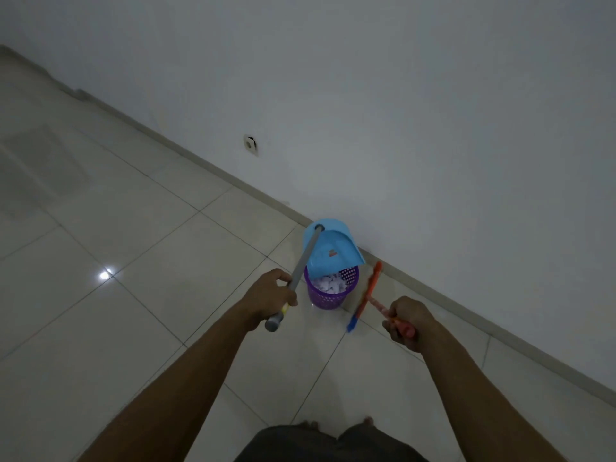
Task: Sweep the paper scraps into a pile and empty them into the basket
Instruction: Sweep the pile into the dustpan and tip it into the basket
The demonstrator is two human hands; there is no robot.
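Tipping the blue dustpan over the purple basket looks like the step you are on. Hold the pan's open lip inside the basket's rim and raise its back steeply enough that nothing clings; a gentle tap should loosen any stragglers. Your left hand has its fingers wrapped round the grey handle near its lower end. Your right hand is curled tight on the broom, held aside near the wall. The paper scraps lie white inside the basket, which stands on the tiled floor close to the skirting. The dustpan's mouth points down into the basket, and its long handle runs from your left hand away toward the wall, slanting right.
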